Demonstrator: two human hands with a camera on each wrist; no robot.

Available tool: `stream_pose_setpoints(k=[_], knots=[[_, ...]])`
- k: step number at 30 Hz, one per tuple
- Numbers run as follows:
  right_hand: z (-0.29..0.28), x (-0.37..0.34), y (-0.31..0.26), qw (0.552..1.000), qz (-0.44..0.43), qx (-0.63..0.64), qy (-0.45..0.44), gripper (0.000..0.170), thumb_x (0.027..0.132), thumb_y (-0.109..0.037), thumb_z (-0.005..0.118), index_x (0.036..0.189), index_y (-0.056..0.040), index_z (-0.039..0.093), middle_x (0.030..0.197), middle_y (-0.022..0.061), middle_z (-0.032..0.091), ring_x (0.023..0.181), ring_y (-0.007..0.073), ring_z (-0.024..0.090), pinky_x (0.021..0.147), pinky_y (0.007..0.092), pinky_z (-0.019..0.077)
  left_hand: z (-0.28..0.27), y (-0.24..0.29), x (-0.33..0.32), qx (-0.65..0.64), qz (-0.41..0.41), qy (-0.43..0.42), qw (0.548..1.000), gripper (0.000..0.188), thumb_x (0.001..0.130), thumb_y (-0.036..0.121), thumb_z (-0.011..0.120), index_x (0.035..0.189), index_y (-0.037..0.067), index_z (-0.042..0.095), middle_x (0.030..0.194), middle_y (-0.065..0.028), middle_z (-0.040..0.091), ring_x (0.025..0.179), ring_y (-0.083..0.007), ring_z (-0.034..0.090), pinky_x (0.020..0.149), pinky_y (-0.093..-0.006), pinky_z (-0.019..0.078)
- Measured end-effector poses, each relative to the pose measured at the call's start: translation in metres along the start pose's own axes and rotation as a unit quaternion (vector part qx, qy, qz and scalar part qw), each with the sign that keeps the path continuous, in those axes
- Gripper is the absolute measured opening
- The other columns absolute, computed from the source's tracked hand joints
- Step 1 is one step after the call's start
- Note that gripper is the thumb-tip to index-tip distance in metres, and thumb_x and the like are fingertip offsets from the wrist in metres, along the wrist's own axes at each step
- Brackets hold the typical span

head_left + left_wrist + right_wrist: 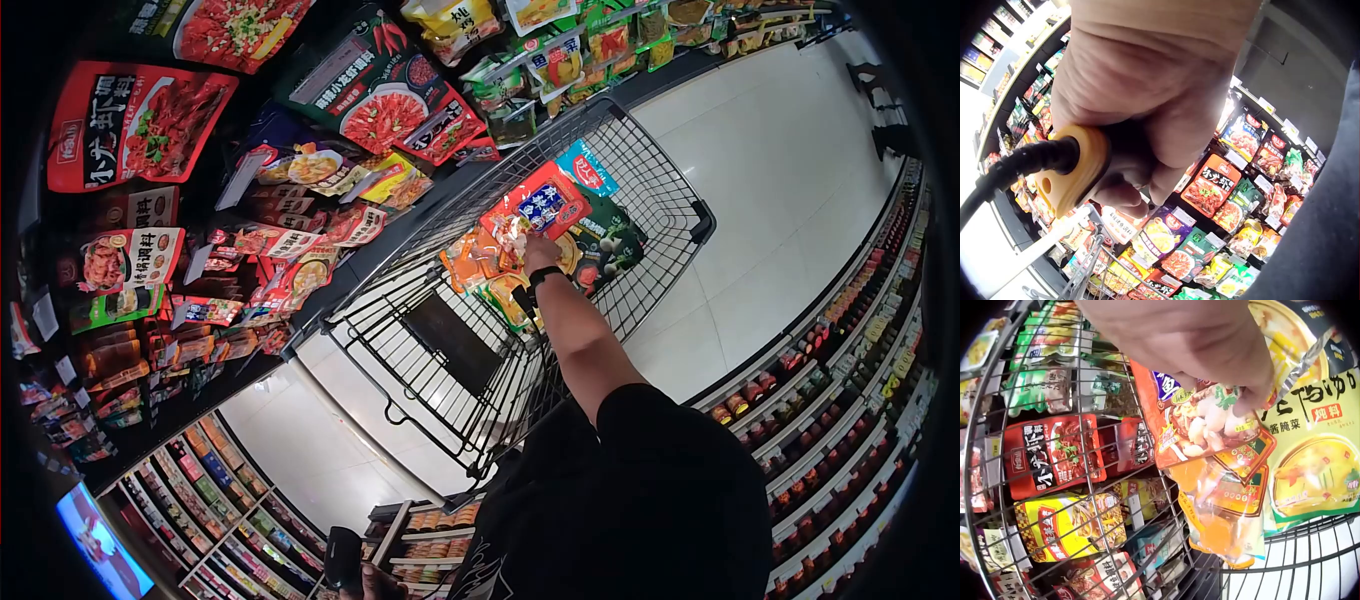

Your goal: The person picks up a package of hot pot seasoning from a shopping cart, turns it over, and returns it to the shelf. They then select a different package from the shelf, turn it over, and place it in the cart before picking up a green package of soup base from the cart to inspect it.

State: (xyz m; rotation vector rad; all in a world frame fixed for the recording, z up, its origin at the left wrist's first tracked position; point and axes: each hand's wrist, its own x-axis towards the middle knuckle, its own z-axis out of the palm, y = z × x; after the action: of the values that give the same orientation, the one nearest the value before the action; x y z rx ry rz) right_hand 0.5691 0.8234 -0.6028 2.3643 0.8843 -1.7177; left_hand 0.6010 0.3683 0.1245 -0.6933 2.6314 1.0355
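My right hand point(541, 254) reaches into the shopping cart point(655, 165) and pinches a red packet point(545, 205). In the right wrist view, the thumb and fingers of that hand point(1191, 337) lie over the red packet point(1210, 425), which has a food picture. Orange packets point(1216, 512) lie just below it, with a green and yellow soup packet point(1319, 472) beside them. Low in the head view, my left hand point(380, 584) grips a black device point(343, 560). The left wrist view shows this hand point(1141, 81) curled round the device's black part, near its yellow end point(1088, 159) and ribbed cable point(1019, 162).
Shelves of seasoning packets point(140, 125) run along the cart's left side. More shelves with jars point(800, 370) curve along the right, across the tiled floor point(740, 130). A lit screen point(100, 540) is at the lower left. Someone's dark-clothed legs point(885, 110) show at the upper right.
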Motion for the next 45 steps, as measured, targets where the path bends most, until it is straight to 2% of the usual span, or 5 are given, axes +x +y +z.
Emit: stream_pose_setpoints(k=[4,7,12,31,45], knots=[[0.022,0.024,0.008,0.977,0.055,0.205,-0.021,0.056,0.09,-0.023,0.078,0.14,-0.0088,0.058,0.118,0.0161,0.075,0.106,0.029,0.073,0.09,0.0407,0.0574,-0.026,-0.045,0.026,0.02,0.005,0.016,1.0,0.029,0.096,0.027,0.083,0.104,0.007,0.063,0.073,-0.0007,0.062,0.059,-0.0113,0.058,0.051,-0.0279,0.0497],[-0.031,-0.052,0.002,0.841,-0.327,-0.424,0.083,0.059,0.089,-0.027,0.081,0.14,-0.0076,0.059,0.108,0.0157,0.075,0.095,0.0306,0.072,0.087,0.04,0.0572,-0.016,-0.017,0.015,-0.001,-0.012,-0.04,0.999,0.028,0.097,0.027,0.082,0.102,0.007,0.063,0.074,-0.0012,0.063,0.059,-0.012,0.058,0.051,-0.0289,0.0497],[-0.04,-0.073,-0.017,0.967,-0.003,0.242,-0.082,0.058,0.096,-0.042,0.075,0.127,0.0061,0.064,0.124,0.0193,0.071,0.111,0.0328,0.071,0.087,0.0492,0.0575,-0.021,-0.058,0.043,-0.024,-0.004,-0.037,0.999,0.021,0.099,0.022,0.078,0.108,0.009,0.064,0.075,-0.0002,0.062,0.058,-0.0102,0.055,0.051,-0.0289,0.0474],[-0.097,-0.135,-0.026,0.859,-0.198,0.421,-0.214,0.015,0.098,-0.005,0.069,0.114,-0.0036,0.068,0.106,0.0082,0.075,0.081,0.0207,0.074,0.071,0.0323,0.061,-0.046,-0.059,0.038,-0.134,-0.043,-0.081,0.987,0.028,0.1,0.019,0.076,0.123,0.006,0.064,0.074,-0.0011,0.06,0.058,-0.0105,0.052,0.051,-0.0291,0.0464],[-0.186,-0.528,0.058,0.803,-0.463,0.237,-0.29,0.034,0.104,-0.015,0.066,0.135,-0.0006,0.061,0.126,0.0096,0.073,0.109,0.0196,0.073,0.098,0.0363,0.0571,-0.177,-0.187,0.115,-0.136,0.019,-0.2,0.97,0.028,0.101,0.026,0.073,0.116,0.004,0.067,0.077,-0.0015,0.062,0.062,-0.0116,0.057,0.056,-0.0284,0.0475]])
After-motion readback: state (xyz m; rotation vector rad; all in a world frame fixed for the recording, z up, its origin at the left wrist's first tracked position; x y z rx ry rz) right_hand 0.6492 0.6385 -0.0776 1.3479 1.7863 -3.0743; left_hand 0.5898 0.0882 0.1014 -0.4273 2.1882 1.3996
